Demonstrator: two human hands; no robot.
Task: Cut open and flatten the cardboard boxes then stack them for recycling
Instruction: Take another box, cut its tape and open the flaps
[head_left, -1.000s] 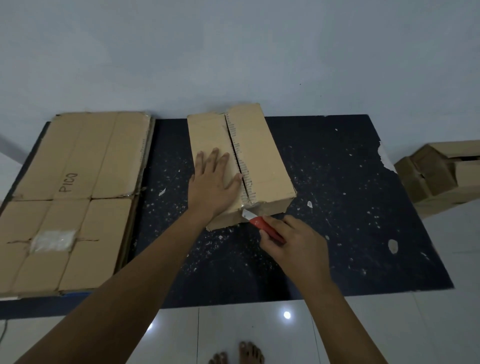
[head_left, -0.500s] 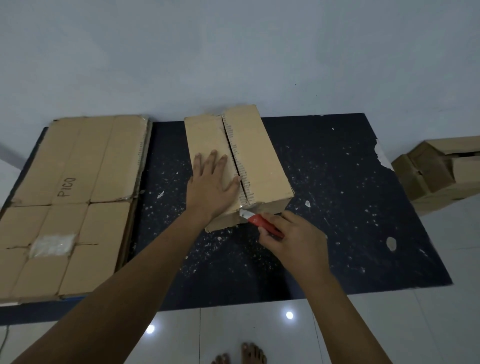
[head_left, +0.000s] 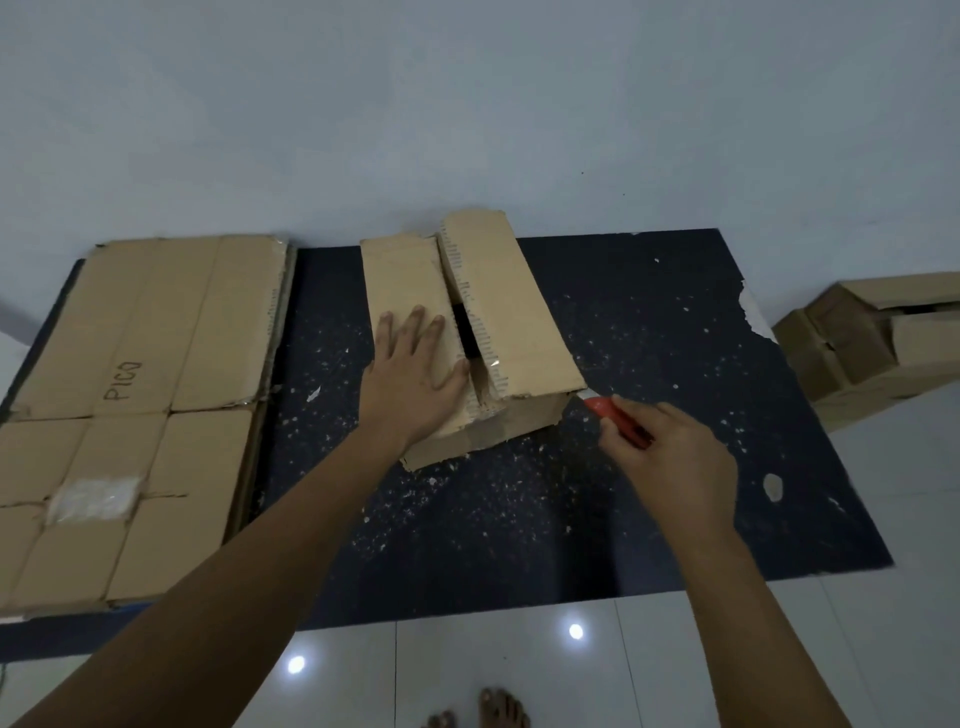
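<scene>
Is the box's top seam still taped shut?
No: the two top flaps of the cardboard box stand apart with a dark gap between them, beside the left hand pressing one flap.

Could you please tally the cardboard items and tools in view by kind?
Flattened cardboard stack: 1
Unflattened cardboard boxes: 2 (box on mat, box on floor)
Red cutter: 1
Total: 4

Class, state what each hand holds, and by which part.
Right hand grips the red cutter by its handle. Left hand holds nothing, pressing flat on the box.
</scene>
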